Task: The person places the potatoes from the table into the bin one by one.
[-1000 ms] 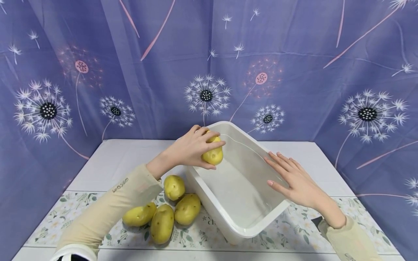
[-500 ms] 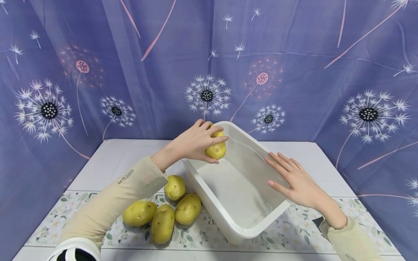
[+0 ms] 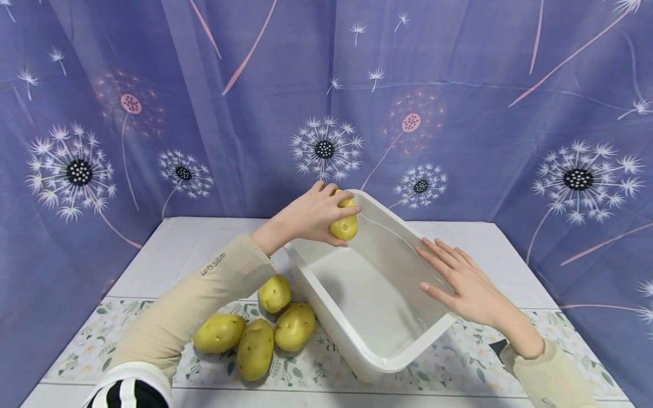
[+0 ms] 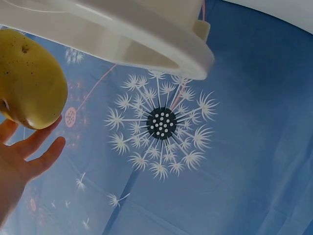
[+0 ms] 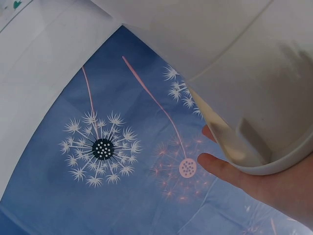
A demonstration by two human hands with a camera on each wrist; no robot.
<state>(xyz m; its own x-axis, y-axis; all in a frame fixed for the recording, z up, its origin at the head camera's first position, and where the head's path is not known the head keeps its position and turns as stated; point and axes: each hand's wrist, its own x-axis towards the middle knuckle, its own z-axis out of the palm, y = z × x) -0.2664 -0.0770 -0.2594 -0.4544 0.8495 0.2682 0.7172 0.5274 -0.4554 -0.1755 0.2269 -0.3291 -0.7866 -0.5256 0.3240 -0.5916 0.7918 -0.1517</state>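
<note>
My left hand [image 3: 317,214] grips a yellow potato [image 3: 344,225] over the far left part of a white rectangular basin [image 3: 334,320]. In the left wrist view the same potato [image 4: 32,81] shows small dark eyes, with fingertips curled under it and the basin's rim [image 4: 146,36] close above. My right hand [image 3: 464,286] rests on the basin's right rim with fingers spread and fairly straight. Its thumb reaches over the inside. The right wrist view shows that hand [image 5: 266,191] against the basin's wall [image 5: 234,63].
Several potatoes [image 3: 255,348] lie grouped on the table to the left of the basin, partly below the left sleeve [image 3: 204,300]. A floral strip [image 3: 449,362] crosses the white table [image 3: 219,229]. A blue dandelion-print curtain [image 3: 255,124] stands behind and on both sides.
My left hand has carried the potato farther back and slightly to the right above the basin. The right hand stays at the rim, and the grouped potatoes lie as before.
</note>
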